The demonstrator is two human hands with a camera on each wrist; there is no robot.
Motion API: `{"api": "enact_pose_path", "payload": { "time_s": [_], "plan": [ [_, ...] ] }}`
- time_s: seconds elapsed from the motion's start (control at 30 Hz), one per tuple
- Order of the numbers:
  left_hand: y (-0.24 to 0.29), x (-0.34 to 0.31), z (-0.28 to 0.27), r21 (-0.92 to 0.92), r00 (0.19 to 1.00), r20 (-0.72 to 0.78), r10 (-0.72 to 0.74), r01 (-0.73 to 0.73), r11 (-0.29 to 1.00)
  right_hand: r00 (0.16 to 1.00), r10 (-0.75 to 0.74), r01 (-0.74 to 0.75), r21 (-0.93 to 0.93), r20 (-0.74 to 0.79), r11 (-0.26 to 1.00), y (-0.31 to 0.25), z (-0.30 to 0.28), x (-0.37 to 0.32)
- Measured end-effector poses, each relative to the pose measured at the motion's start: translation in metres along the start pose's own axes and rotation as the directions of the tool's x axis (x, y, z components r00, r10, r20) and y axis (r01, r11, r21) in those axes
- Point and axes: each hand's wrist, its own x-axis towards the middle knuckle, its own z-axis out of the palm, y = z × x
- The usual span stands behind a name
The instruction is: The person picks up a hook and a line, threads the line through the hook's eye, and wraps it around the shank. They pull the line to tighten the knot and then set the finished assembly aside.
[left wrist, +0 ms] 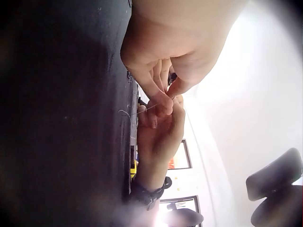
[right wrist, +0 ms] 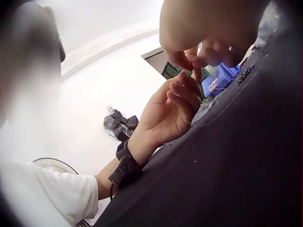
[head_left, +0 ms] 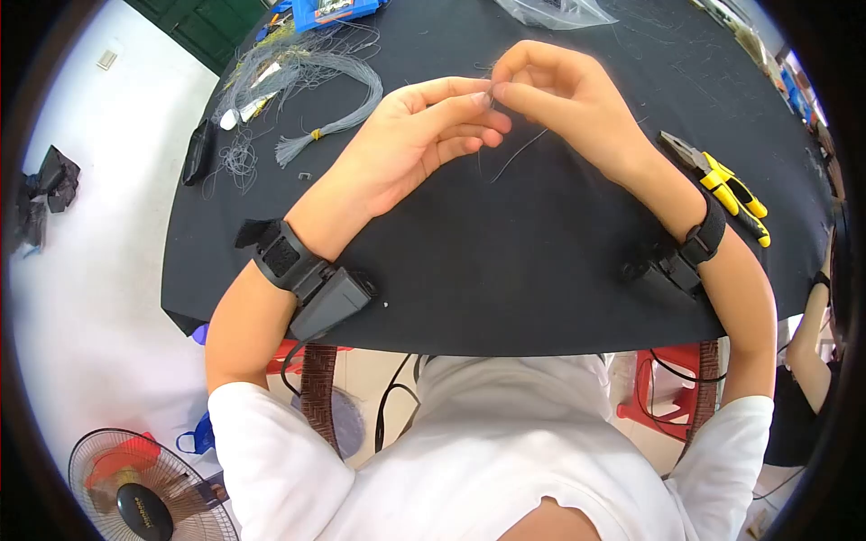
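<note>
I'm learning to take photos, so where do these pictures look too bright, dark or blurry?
Head view: black, curved corners, but the thin strand shows; left wrist view: glare bleaches the pale background, while the black table looks murky; right wrist view: the right hand, close up, looks softer than the left hand.

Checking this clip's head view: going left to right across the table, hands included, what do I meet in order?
Long black item at the table's left edge → tied bundle of grey strands → left hand → right hand → pliers with yellow-and-black handles.
</note>
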Motion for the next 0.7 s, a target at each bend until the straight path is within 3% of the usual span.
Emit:
{"api": "enact_pose_path", "payload": {
  "time_s": [0.13, 0.33, 0.43, 0.5, 0.7],
  "plan": [
    [-0.002, 0.003, -0.003, 0.031, 1.0, -0.004, -0.008, 0.008, 0.999, 1.0, -0.016, 0.016, -0.054, 0.009, 0.998, 0.004, -0.002, -0.001],
    [-0.004, 0.002, -0.004, 0.334, 0.994, -0.086, 0.061, -0.029, 0.942, 0.999, -0.022, 0.02, -0.078, -0.025, 0.997, 0.01, -0.001, -0.003],
    [-0.005, 0.002, -0.003, 0.385, 0.989, -0.103, 0.102, -0.055, 0.921, 0.998, 0.02, -0.022, -0.024, -0.059, 0.999, 0.008, 0.002, -0.005],
    [-0.005, 0.003, -0.005, 0.379, 0.989, -0.102, 0.109, -0.063, 0.923, 0.996, 0.079, -0.078, 0.023, -0.048, 0.997, 0.01, 0.001, -0.007],
    [-0.005, 0.004, -0.005, 0.324, 0.982, -0.15, 0.116, -0.062, 0.944, 1.0, -0.03, 0.029, -0.154, -0.003, 0.988, 0.016, 0.0, -0.008]
  ]
}}
